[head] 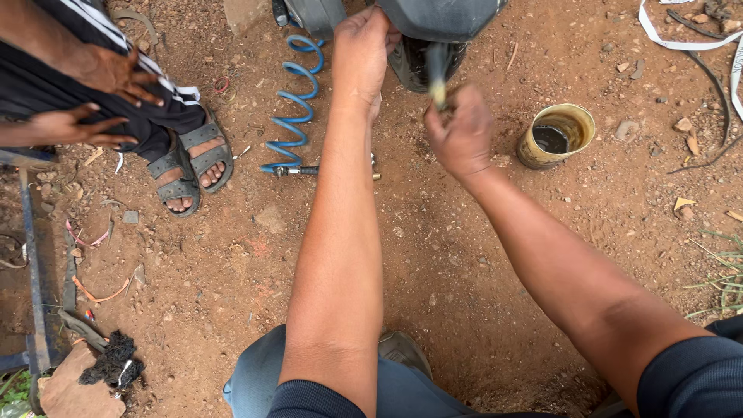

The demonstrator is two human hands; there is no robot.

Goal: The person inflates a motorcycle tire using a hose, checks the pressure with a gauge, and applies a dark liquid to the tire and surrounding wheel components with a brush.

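Your left hand [361, 48] grips the black tyre [433, 23]; right hand [460, 135] pinches a small brush [438, 81]. Risk: drips onto the dirt, or elbowing the open tin [556, 136] nearby.

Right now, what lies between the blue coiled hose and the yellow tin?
In the head view, both forearms cross there, between the blue coiled hose and yellow tin, over bare red dirt.

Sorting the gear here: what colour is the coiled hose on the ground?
Blue; the coiled hose shows clearly in the head view.

Hose [296, 108] was blue and coiled, can [556, 135] yellowish, tyre [433, 35] black, sandals [193, 166] grey, dirt [433, 263] reddish brown, trousers [116, 85] black with white stripes
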